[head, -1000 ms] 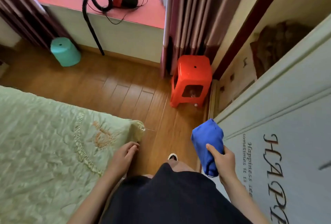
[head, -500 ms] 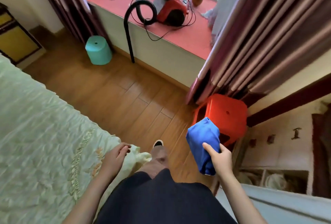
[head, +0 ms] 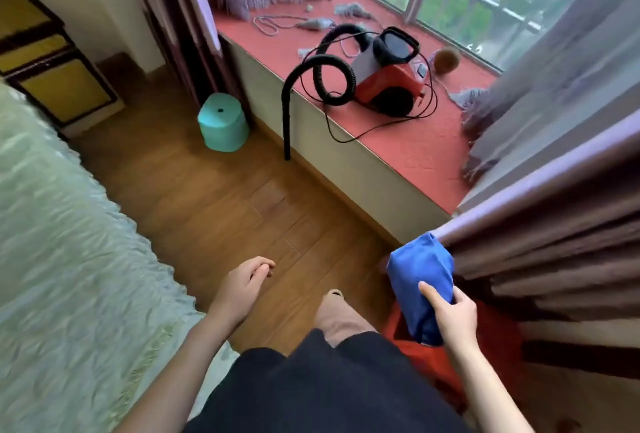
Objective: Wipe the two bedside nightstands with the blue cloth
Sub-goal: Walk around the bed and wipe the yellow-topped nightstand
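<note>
Over wooden floor, right hand fingers clench the blue cloth (bunched); left hand hangs loosely curled, empty.

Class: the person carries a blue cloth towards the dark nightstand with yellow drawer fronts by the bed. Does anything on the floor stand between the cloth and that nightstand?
Nothing visible blocks the way. The bunched blue cloth is in the right hand; bare wooden floor runs beside the pale green bedspread to the dark nightstand with yellow drawer fronts. The round teal plastic stool stands aside by the curtain.
</note>
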`<state>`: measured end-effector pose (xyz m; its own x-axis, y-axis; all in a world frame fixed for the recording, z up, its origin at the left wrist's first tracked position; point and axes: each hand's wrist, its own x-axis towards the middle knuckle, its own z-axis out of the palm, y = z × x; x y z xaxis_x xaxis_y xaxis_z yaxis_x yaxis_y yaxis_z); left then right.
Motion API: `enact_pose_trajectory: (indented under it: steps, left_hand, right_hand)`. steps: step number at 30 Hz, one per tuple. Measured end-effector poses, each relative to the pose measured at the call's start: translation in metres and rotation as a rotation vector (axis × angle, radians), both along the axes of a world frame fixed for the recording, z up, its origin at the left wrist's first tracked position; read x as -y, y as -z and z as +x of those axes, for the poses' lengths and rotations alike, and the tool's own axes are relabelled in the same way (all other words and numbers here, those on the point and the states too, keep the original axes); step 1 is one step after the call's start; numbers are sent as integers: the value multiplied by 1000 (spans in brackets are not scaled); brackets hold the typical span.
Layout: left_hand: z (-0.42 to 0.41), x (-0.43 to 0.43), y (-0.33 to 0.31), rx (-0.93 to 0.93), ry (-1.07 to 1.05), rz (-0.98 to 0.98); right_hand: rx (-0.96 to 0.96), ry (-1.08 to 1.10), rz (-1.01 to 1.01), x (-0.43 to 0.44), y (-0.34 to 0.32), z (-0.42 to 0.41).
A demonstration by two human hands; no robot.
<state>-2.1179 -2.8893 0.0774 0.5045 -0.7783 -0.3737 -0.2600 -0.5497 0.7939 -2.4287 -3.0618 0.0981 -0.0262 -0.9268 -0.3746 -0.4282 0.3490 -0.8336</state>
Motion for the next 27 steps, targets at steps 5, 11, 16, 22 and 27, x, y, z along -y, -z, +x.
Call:
enact_pose_trajectory:
  steps: [5,11,16,22,27]
  left_hand:
    - [48,46,19,-32,-205,46]
    - [96,82,18,-102,-587,83]
    - [133,86,8,-116,-900,71]
    - [190,90,16,-138,-1113,51]
    - [281,98,22,-119,-1087,59]
  right_hand:
    - [15,-212,62,101,11,99]
    - [30,-568,127,196,12,250]
    - [69,-821,113,236,1,376]
    - [93,-1023,119,249,-2,504]
    - [36,-1068,90,257,11,600]
